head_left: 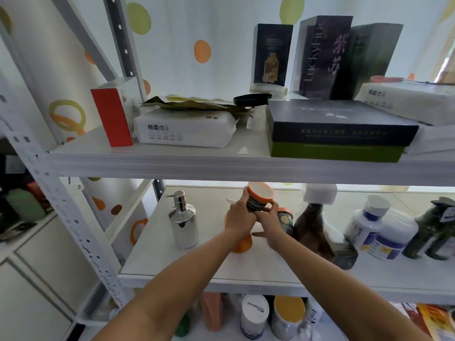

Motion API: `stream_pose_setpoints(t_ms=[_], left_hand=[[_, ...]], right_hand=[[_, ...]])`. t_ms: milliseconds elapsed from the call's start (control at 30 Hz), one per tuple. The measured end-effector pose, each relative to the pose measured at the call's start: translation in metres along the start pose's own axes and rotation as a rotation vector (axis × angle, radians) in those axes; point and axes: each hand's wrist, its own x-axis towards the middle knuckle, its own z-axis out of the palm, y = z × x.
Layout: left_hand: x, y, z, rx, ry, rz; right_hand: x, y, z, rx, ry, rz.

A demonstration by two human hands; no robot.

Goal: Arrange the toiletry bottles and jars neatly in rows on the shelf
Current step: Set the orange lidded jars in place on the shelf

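STATUS early | left hand point(240, 216) and right hand point(269, 219) both closed on jar point(258, 199), tilted above shelf point(152, 247) centre | pump point(183, 220) at 9 o'clock, bottles point(364, 222) at 3 o'clock unaligned | rows not formed

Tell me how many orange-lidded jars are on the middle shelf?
2: one jar held tilted in the left hand, a second jar standing just right of it behind the right hand. More could be hidden.

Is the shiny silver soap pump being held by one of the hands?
No, the silver soap pump stands alone on the shelf, while the left hand grips the orange-lidded jar.
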Motion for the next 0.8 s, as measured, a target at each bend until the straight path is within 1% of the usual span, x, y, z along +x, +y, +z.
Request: stream_pose_setpoints(t_ms=[133,233,400,500,600,800], left_hand=[[-0.006,0.004,0.001,-0.06,0.009,0.011],[-0.011,0.008,0.013,-0.121,0.007,0.024],[-0.022,0.006,0.027,-0.161,-0.093,-0.056],[-0.025,-0.002,0.031,-0.182,-0.089,-0.13],[-0.032,-0.005,0.033,-0.149,-0.108,-0.191],[-0.039,-0.002,0.034,0.034,-0.189,-0.172]], right_hand=[[0.001,-0.005,-0.003,0.015,-0.005,-0.035],[0.003,-0.005,-0.013,-0.005,0.029,-0.038],[0.002,0.005,-0.027,-0.133,0.034,-0.006],[-0.001,0.009,-0.026,-0.245,0.001,-0.002],[-0.004,0.017,-0.023,-0.275,-0.065,0.051],[-0.008,0.024,-0.023,-0.291,-0.086,0.023]])
